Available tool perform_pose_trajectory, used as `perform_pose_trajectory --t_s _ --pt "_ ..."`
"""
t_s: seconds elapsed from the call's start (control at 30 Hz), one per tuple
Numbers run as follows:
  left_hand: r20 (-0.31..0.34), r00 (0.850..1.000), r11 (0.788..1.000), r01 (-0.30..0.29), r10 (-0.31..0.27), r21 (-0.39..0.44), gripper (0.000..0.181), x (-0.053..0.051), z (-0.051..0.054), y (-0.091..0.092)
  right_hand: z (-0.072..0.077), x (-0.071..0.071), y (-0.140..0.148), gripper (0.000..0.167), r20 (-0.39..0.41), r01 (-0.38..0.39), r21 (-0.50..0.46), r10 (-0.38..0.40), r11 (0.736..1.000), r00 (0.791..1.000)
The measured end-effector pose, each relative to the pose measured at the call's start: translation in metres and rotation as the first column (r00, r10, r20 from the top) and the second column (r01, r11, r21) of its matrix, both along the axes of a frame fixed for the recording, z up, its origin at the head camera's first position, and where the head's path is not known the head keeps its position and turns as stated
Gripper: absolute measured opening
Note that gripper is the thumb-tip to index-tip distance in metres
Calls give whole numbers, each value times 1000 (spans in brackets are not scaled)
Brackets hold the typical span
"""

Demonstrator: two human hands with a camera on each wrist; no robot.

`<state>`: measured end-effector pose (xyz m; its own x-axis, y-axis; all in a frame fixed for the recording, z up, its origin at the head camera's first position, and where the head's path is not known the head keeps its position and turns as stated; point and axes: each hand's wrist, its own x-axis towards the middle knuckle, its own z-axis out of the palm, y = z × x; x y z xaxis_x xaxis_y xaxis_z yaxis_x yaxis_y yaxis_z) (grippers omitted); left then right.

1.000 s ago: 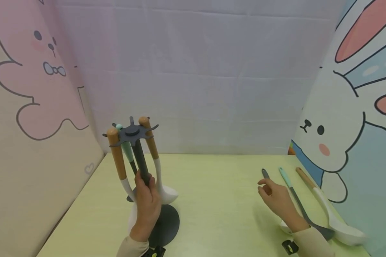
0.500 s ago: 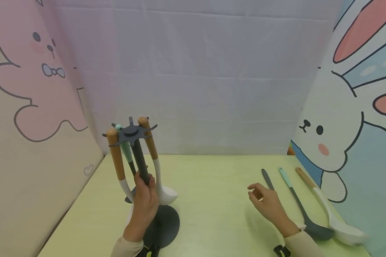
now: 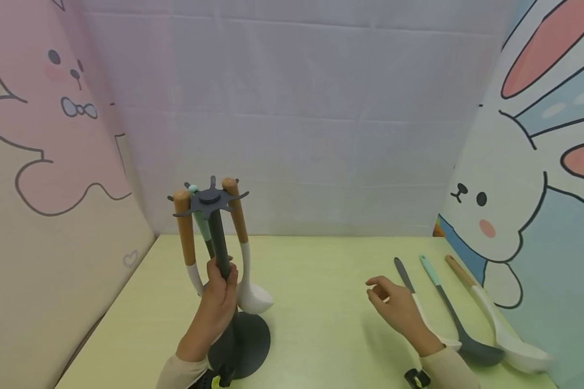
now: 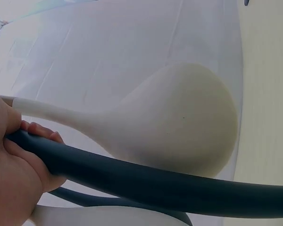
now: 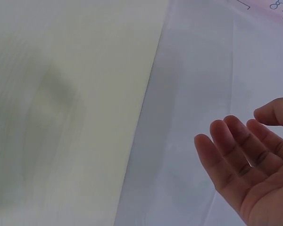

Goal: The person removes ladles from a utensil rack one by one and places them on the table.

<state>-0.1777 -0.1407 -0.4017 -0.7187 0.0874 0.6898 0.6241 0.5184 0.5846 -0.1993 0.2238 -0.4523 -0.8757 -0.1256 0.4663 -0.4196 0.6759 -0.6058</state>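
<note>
My left hand (image 3: 219, 302) grips the dark post (image 3: 217, 232) of a utensil stand, its fingers curled round it. The stand has a hooked top rack (image 3: 209, 199) and a round dark base (image 3: 255, 346). From the rack hang a white ladle (image 3: 254, 298) with a wooden handle, another wooden-handled utensil (image 3: 185, 227), and a mint-handled one (image 3: 203, 226) whose lower end is hidden. Close up in the left wrist view, the ladle's bowl (image 4: 179, 117) hangs beside the post. My right hand (image 3: 394, 305) hovers over the table, fingers loosely bent, holding nothing.
Three utensils lie at the right of the table (image 3: 316, 302): a white-headed one with a grey handle (image 3: 404, 274), a dark ladle with a mint handle (image 3: 482, 351), and a white ladle with a wooden handle (image 3: 525, 356). A pale curtain (image 3: 311, 135) closes the back.
The top of the stand has shifted slightly right and its post leans less, with the hanging utensils swinging along. My right hand has moved left, away from the lying utensils.
</note>
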Motion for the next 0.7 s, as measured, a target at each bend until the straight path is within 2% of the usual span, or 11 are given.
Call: perform_pose_trajectory --t_s 0.2,0.33,0.5,0.63,0.7 --pt "51 994 996 93 -93 9 27 -2 1 -7 4 -2 -9 17 -41 -45 -44 43 998 998" --pt "89 988 992 126 -127 13 26 -2 2 -11 5 -4 -14 18 -48 -73 -67 70 995 996" --pt "105 979 985 172 -173 23 27 -3 2 -15 10 -5 -21 17 -29 -88 -72 87 993 996" --pt "85 959 962 270 -272 33 27 -7 0 -21 12 -6 -25 17 -11 -89 -64 88 994 996" --pt "64 937 939 340 -342 43 26 -9 -2 -24 14 -7 -26 17 -15 -91 -63 90 994 996"
